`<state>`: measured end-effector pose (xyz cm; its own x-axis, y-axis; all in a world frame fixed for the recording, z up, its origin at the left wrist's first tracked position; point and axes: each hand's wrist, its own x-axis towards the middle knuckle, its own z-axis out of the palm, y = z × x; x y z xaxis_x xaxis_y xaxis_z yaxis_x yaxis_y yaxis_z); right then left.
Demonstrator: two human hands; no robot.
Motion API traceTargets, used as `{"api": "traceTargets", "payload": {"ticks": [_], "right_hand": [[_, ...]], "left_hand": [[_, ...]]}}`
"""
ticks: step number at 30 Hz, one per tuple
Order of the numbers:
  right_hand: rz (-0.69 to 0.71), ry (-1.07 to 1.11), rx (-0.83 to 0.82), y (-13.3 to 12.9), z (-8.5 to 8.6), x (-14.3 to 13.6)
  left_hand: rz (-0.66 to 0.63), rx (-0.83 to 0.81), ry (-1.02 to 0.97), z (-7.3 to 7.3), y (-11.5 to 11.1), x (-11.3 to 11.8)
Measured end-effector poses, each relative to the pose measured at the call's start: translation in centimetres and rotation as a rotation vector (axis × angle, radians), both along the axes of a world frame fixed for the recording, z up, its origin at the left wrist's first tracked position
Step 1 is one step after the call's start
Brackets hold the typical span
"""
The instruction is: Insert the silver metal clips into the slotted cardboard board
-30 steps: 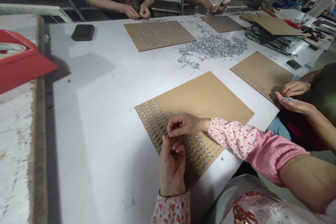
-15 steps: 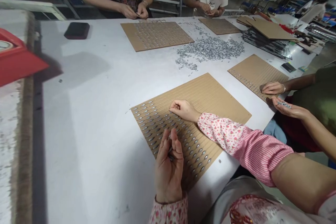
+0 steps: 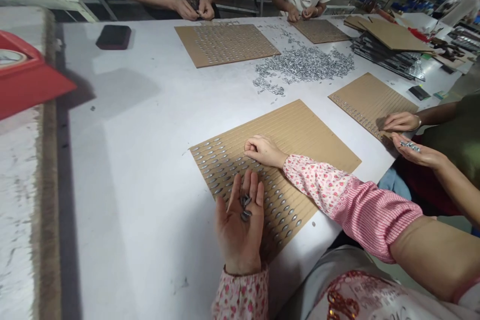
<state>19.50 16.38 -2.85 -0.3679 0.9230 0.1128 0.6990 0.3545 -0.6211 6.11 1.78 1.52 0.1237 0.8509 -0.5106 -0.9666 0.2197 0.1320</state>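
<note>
My left hand (image 3: 242, 230) is palm up above the near edge of a brown grooved board (image 3: 307, 135). Several small silver spindle-shaped metal pieces (image 3: 245, 213) rest in its cupped palm, with the fingers extended. Over the board's middle, my right hand (image 3: 264, 151) has its thumb and fingers pressed together, close to the rows; whatever may be between the fingertips is hidden. Rows of similar silver pieces (image 3: 210, 154) lie along the grooves on the left and near parts of the board. Part of the rows is covered by my left hand.
A heap of silver pieces (image 3: 307, 64) lies beyond my board on the white table (image 3: 142, 160). Co-workers' boards (image 3: 187, 45) stand across and at right, where a co-worker's hand (image 3: 420, 152) holds pieces. A black box (image 3: 113, 37) and red object (image 3: 30, 85) are at left.
My left hand has opened from a narrow cupped pose, so the pieces in its palm now show. My right hand stays over nearly the same spot, fingers still together. The view has shifted slightly.
</note>
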Motion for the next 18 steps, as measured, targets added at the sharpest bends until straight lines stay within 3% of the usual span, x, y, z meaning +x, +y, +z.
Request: {"api": "traceTargets", "payload": {"ticks": [2, 4, 8, 10, 13, 16, 18], "right_hand": [[-0.021, 0.071, -0.050, -0.3, 0.6, -0.1], [0.048, 0.173, -0.075, -1.1, 1.6, -0.1], [0.537, 0.159, 0.014, -3.6, 3.9, -0.2], [0.658, 0.128, 0.038, -4.6, 4.6, -0.3], [0.627, 0.258, -0.111, -5.2, 4.6, -0.3], [0.405, 0.517, -0.372, -4.3, 4.0, -0.2], [0.237, 0.620, -0.444, -2.9, 3.4, -0.3]], "left_hand": [[0.016, 0.015, 0.001, 0.0, 0.0, 0.0], [0.027, 0.026, -0.009, 0.0, 0.0, -0.1], [0.017, 0.026, -0.069, -0.4, -0.2, -0.6], [0.013, 0.005, -0.099, -0.5, -0.4, -0.8], [0.011, -0.014, -0.094, -0.2, -0.4, -0.8], [0.057, 0.009, -0.025, 0.5, -0.3, -1.1], [0.147, -0.009, 0.007, 1.0, -0.3, -1.7]]}}
